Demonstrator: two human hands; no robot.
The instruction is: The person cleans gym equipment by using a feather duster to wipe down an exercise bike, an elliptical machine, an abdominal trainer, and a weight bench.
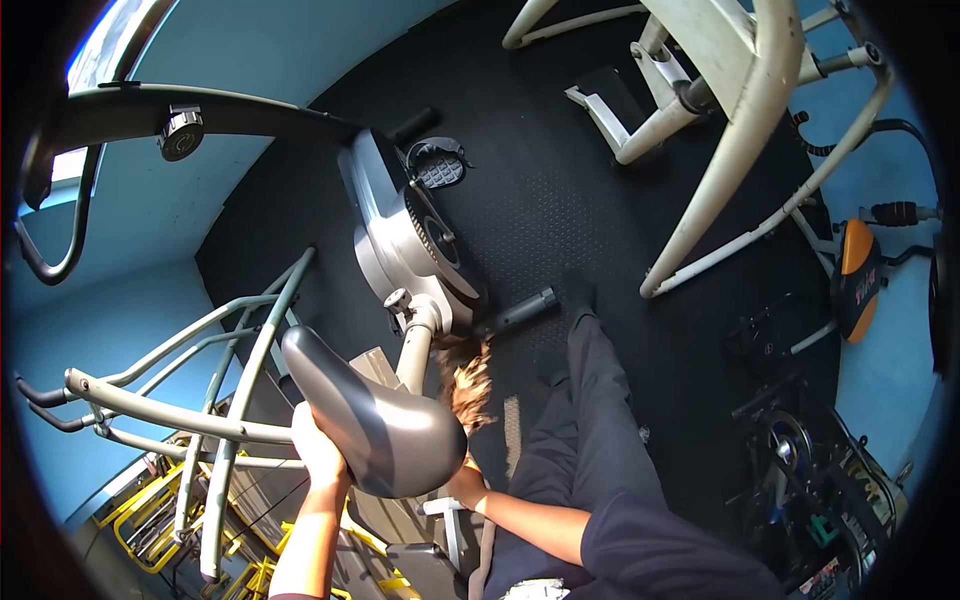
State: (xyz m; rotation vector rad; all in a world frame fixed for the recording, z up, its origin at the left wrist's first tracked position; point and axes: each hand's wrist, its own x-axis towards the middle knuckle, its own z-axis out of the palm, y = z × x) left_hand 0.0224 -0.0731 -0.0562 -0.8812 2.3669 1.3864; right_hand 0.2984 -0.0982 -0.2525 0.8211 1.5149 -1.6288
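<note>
While the left hand (318, 450) is bracing the saddle (375, 425) from about eight o'clock, the right hand (468, 484) is lying partly behind its wide end, near four o'clock. The saddle is hiding parts of both hands, so it is impossible to tell whether the fingers are closing on it; holding from two sides is probably helping to steady it. Its nose is pointing to eleven o'clock, and its body is covering the top of the post (414, 358), so any joint there is not showing. At twelve o'clock the knob (398, 300) is sitting beside the post, likely for easy reach. The legs (608, 420) are standing at three o'clock, seemingly leaving room for the foot bar (524, 311) at two o'clock.
</note>
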